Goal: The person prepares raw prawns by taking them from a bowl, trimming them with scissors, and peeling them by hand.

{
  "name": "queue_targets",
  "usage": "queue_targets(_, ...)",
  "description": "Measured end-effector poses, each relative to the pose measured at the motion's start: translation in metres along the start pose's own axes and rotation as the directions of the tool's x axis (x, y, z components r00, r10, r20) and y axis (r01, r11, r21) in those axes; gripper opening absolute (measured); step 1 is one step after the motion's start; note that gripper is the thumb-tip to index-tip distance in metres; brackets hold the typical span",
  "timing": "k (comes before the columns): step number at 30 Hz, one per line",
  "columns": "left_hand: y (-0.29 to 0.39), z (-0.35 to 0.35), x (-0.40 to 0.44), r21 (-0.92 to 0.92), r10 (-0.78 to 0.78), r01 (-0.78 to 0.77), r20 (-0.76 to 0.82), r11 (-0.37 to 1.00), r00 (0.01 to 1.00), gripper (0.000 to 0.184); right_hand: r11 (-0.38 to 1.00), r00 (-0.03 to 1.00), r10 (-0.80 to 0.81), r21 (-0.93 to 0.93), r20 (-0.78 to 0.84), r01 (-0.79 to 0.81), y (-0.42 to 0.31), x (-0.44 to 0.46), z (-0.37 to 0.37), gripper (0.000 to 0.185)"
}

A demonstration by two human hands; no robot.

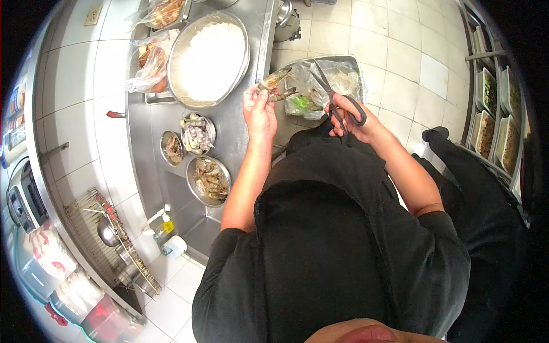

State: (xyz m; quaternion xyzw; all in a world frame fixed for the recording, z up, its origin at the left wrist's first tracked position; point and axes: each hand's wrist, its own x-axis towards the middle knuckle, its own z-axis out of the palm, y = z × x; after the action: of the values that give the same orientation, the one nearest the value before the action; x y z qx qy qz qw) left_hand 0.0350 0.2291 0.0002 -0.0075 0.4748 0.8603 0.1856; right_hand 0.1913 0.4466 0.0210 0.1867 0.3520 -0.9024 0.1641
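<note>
Between the thumb and fingers of my left hand (pixel 260 110) is a raw shrimp (pixel 277 84), its legs and feelers hanging over a plastic-lined bin (pixel 354 71). My right hand (pixel 353 117) grips black scissors (pixel 323 80) by the handles, blades parted and pointing toward the shrimp without touching it. On the steel counter to the left stand a bowl of whole shrimp (pixel 209 182), a bowl of peeled grey shrimp (pixel 197 134) and a small bowl of brownish pieces (pixel 171 147).
A large bowl of white powder (pixel 209 60) stands on the counter beside plastic bags of food (pixel 154 60). The sink (pixel 183 220) is at its near end. Trays of food (pixel 486 91) stand in a rack at right. Another person's dark-clothed leg (pixel 463 166) is behind my right arm.
</note>
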Motion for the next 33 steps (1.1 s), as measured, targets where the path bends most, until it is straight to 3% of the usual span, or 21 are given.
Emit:
queue_targets(6, 0.002, 0.010, 0.007, 0.069, 0.055, -0.054, -0.017, 0.996, 0.998, 0.026, 0.991, 0.989, 0.118, 0.059, 0.085, -0.123, -0.019, -0.001, 0.011, 0.058)
queue_targets(15, 0.000, 0.013, 0.008, 0.137, 0.076, -0.078, 0.022, 0.988, 0.997, 0.029, 0.983, 0.984, 0.147, 0.100, 0.101, -0.157, -0.022, 0.018, 0.026, 0.056)
queue_targets(27, -0.006, 0.000, 0.006, 0.133, 0.053, -0.054, 0.009, 0.990, 0.999, 0.030, 0.992, 0.990, 0.098, -0.069, -0.100, -0.105, -0.006, 0.028, 0.019, 0.043)
queue_targets(30, -0.005, -0.004, 0.006, 0.125, 0.042, -0.042, -0.002, 0.991, 0.999, 0.030, 0.996, 0.985, 0.083, -0.005, -0.149, -0.085, -0.002, 0.026, 0.013, 0.041)
queue_targets(33, -0.002, -0.008, 0.005, 0.110, 0.035, -0.034, -0.009, 0.993, 0.999, 0.030, 0.995, 0.979, 0.060, -0.065, -0.193, -0.074, 0.001, 0.026, 0.001, 0.047)
